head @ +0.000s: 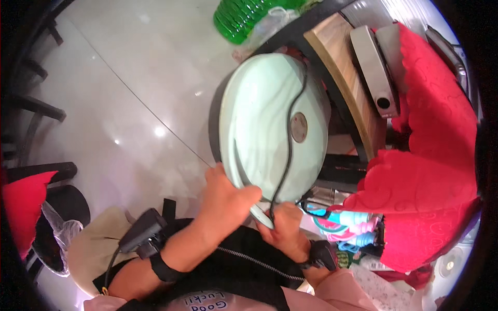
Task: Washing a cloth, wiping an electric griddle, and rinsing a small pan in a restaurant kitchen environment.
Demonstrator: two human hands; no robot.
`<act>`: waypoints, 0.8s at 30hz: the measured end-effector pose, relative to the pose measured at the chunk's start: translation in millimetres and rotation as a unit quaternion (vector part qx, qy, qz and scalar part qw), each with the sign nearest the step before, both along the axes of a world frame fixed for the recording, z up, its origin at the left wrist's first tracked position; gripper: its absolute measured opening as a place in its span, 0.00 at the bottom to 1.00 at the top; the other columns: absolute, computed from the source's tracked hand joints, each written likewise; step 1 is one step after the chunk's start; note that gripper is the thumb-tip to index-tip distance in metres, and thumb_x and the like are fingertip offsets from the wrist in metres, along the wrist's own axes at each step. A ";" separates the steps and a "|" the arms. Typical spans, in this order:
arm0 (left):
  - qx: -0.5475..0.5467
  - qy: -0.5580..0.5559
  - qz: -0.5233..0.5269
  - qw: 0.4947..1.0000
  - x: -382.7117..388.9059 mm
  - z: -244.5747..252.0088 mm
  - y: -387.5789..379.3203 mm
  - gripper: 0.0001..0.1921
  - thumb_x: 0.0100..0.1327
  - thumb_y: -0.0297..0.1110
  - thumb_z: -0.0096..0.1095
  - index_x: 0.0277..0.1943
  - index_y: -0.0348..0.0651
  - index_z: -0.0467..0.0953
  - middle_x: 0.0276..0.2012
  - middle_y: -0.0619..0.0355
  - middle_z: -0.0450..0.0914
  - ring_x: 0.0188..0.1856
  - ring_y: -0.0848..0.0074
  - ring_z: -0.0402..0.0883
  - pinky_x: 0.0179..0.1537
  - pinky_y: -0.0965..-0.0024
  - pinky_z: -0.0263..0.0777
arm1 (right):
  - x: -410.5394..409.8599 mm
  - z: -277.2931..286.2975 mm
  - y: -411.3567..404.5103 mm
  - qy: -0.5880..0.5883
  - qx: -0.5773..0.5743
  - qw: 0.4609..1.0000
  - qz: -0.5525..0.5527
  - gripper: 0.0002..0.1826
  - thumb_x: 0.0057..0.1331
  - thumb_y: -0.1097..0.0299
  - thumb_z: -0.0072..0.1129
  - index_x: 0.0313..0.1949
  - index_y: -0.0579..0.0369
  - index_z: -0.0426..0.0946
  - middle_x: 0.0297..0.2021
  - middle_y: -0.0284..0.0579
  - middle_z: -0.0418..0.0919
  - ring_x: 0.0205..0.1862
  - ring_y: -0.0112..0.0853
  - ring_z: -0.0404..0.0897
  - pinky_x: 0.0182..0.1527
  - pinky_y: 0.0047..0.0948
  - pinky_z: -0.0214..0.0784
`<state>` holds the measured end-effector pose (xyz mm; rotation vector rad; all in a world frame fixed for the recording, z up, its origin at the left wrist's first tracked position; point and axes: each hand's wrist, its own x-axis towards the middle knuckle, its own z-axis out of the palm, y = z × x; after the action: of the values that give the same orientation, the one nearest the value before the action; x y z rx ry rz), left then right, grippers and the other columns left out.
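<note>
A pale green oval plastic appliance (268,128) with a round badge lies before me, tilted, its rim towards the floor side. My left hand (229,194) grips its near left rim, thumb over the edge. Close beside it, my right hand (284,229) is closed around the near end of the appliance, where a black power cord (290,136) runs down across the pale surface to the fingers. The undersides of both hands are hidden. A dark round edge shows behind the appliance's left side.
On the right stand a wooden board (342,74), a white box-shaped device (373,70) and a red scalloped cloth (424,167). Colourful plastic bottles (358,229) sit below the cloth. A green ribbed container (245,19) is on the floor; dark furniture legs (39,105) line the left.
</note>
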<state>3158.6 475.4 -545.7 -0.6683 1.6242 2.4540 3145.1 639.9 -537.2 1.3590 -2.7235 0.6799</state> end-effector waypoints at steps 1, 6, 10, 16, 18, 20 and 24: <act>-0.042 -0.013 -0.011 0.999 0.5 1.5 5.7 0.15 0.40 0.30 0.50 0.30 0.26 0.68 0.29 0.36 0.68 0.37 0.54 0.66 0.39 0.62 0.62 | 0.4 6.2 2.5 0.002 -0.004 1.000 -0.008 0.12 0.40 0.71 0.61 0.18 0.56 0.65 0.13 0.44 0.65 0.14 0.41 0.65 0.17 0.35 0.54; -0.129 -0.036 -0.029 0.991 -1.1 26.7 10.9 0.25 0.40 0.32 0.52 0.37 0.19 0.55 0.37 0.35 0.61 0.43 0.50 0.58 0.44 0.57 0.59 | -3.5 8.0 13.9 0.015 -0.046 0.999 0.011 0.15 0.33 0.71 0.62 0.21 0.59 0.66 0.14 0.43 0.65 0.14 0.39 0.66 0.18 0.32 0.57; -0.115 -0.036 -0.010 0.993 -1.8 19.8 18.6 0.24 0.40 0.31 0.51 0.38 0.20 0.56 0.37 0.35 0.61 0.42 0.50 0.58 0.44 0.57 0.59 | -5.4 2.9 18.1 0.005 -0.062 0.998 0.016 0.14 0.34 0.72 0.62 0.20 0.59 0.65 0.13 0.43 0.64 0.14 0.39 0.65 0.18 0.32 0.57; -0.049 0.006 0.001 0.999 1.6 14.1 18.5 0.23 0.39 0.28 0.51 0.39 0.21 0.56 0.37 0.37 0.61 0.41 0.53 0.56 0.45 0.59 0.55 | -1.3 -14.7 17.4 0.007 -0.098 0.994 0.045 0.12 0.37 0.74 0.60 0.21 0.59 0.65 0.14 0.44 0.66 0.14 0.40 0.66 0.16 0.32 0.54; -0.078 0.014 -0.009 0.997 -0.2 13.7 16.2 0.23 0.39 0.27 0.50 0.39 0.21 0.56 0.37 0.38 0.61 0.41 0.54 0.56 0.45 0.59 0.55 | 0.1 -20.1 14.7 -0.005 -0.092 0.995 0.037 0.12 0.37 0.73 0.60 0.22 0.60 0.67 0.15 0.44 0.67 0.15 0.40 0.67 0.17 0.32 0.56; -0.132 0.027 0.007 0.991 0.8 13.0 18.1 0.22 0.39 0.27 0.50 0.38 0.22 0.57 0.36 0.39 0.60 0.41 0.55 0.55 0.44 0.59 0.55 | 4.2 -22.3 18.9 -0.028 -0.065 0.997 0.021 0.14 0.37 0.72 0.60 0.27 0.61 0.71 0.19 0.46 0.71 0.19 0.41 0.70 0.20 0.32 0.59; -0.160 0.025 -0.007 0.987 2.3 22.6 19.2 0.22 0.39 0.28 0.49 0.38 0.22 0.57 0.35 0.40 0.60 0.39 0.55 0.55 0.43 0.59 0.55 | -5.5 -14.5 25.9 -0.033 -0.014 0.998 0.056 0.17 0.27 0.68 0.63 0.19 0.58 0.67 0.15 0.43 0.65 0.16 0.40 0.66 0.20 0.36 0.58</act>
<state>3160.9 494.6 -523.1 -0.6328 2.0586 2.2367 3139.7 665.9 -551.7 1.5206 -2.6926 0.7800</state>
